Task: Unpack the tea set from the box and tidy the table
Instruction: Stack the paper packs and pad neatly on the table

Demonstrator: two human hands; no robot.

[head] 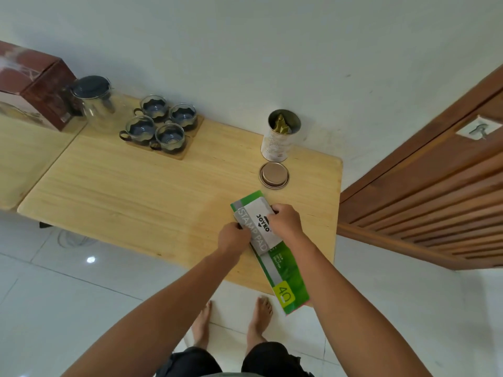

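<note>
Grey cardboard stamp-pad box [257, 227], light and stiff I judge, sits on a green booklet [283, 270] near the desk's [136, 191] front right corner; I grip its sides, left hand [233, 238] and right hand [284, 220] fingers clenched round it.

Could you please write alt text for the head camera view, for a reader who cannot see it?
Both hands, left hand and right hand, grip a grey stamp pad box over a green folder on a wooden table. Behind stand a glass teapot, four cups and an open tin.
</note>
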